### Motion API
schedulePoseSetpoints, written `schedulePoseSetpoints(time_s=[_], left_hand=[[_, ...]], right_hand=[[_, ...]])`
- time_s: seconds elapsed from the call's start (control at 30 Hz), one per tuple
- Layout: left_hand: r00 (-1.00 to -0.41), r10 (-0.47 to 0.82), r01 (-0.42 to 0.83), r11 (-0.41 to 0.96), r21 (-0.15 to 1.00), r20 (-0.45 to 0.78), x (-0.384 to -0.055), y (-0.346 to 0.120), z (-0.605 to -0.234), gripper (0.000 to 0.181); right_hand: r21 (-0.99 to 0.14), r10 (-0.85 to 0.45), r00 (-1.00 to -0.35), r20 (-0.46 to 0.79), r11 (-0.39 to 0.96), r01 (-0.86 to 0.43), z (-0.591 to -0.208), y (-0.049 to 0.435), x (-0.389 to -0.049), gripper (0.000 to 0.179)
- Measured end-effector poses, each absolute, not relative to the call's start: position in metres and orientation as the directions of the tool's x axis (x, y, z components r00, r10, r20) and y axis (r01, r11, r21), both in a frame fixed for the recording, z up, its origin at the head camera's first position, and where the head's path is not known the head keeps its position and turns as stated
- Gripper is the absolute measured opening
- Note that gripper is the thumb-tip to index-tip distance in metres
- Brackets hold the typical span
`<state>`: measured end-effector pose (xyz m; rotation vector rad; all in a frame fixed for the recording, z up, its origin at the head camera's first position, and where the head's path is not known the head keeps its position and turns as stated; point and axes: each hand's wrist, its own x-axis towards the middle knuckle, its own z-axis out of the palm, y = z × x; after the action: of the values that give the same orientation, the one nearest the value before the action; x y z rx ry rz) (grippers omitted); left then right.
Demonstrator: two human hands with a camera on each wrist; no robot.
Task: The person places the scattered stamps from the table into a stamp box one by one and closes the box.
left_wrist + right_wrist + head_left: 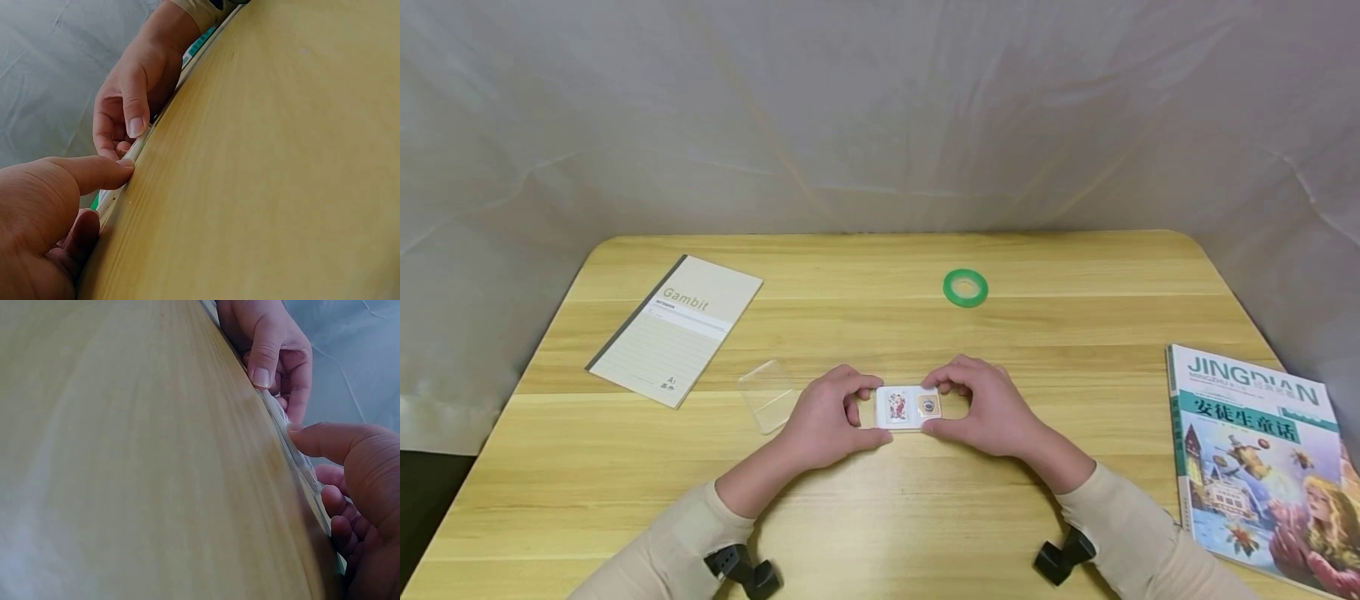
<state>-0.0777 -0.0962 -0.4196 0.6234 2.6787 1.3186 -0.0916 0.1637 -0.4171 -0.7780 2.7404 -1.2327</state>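
Observation:
Low over the middle of the table, a small flat white case [912, 409] bears two stamp-like pictures, a red figure on the left and a tan one on the right. My left hand [829, 419] pinches its left end, thumb at the near edge and fingers at the far edge. The opposite end is held the same way by my right hand [992, 408]. In the right wrist view, the case's clear edge [287, 434] shows between both thumbs. A clear plastic cover [767, 398] lies beside my left hand, which partly hides it.
A beige notebook [677, 329] lies at the back left of the wooden table [850, 317]. Towards the back right sits a roll of green tape [951, 300]. A thick illustrated book [1255, 442] lies by the right edge. Grey cloth [880, 117] hangs behind.

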Motion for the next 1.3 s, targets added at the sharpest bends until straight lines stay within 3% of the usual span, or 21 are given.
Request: schedulePoseSetpoints(time_s=[0.43,0.73,0.93,1.13,1.3], left_hand=[[-0.911,0.401,0.318,0.540,0.779,0.095,-0.077,-0.098,-0.419,0.060],[-0.912,0.398,0.316,0.538,0.782,0.094,-0.077,-0.097,-0.419,0.062],[-0.899,0.420,0.340,0.493,0.801,0.123,-0.075,-0.100,-0.418,0.063],[-0.894,0.409,0.357,0.406,0.841,0.182,-0.067,-0.125,-0.405,0.069],[-0.914,0.331,0.373,0.451,0.811,0.236,-0.066,-0.160,-0.399,0.068]], right_hand=[[-0.713,-0.463,-0.871,0.163,0.555,-0.428,-0.417,0.163,-0.092,0.044],[-0.747,-0.478,-0.872,0.101,0.543,-0.384,-0.415,0.171,-0.092,0.061],[-0.737,-0.509,-0.859,0.065,0.555,-0.385,-0.413,0.175,-0.091,0.063],[-0.704,-0.512,-0.856,0.069,0.583,-0.405,-0.415,0.175,-0.091,0.061],[-0.692,-0.510,-0.857,0.078,0.591,-0.415,-0.415,0.176,-0.091,0.062]])
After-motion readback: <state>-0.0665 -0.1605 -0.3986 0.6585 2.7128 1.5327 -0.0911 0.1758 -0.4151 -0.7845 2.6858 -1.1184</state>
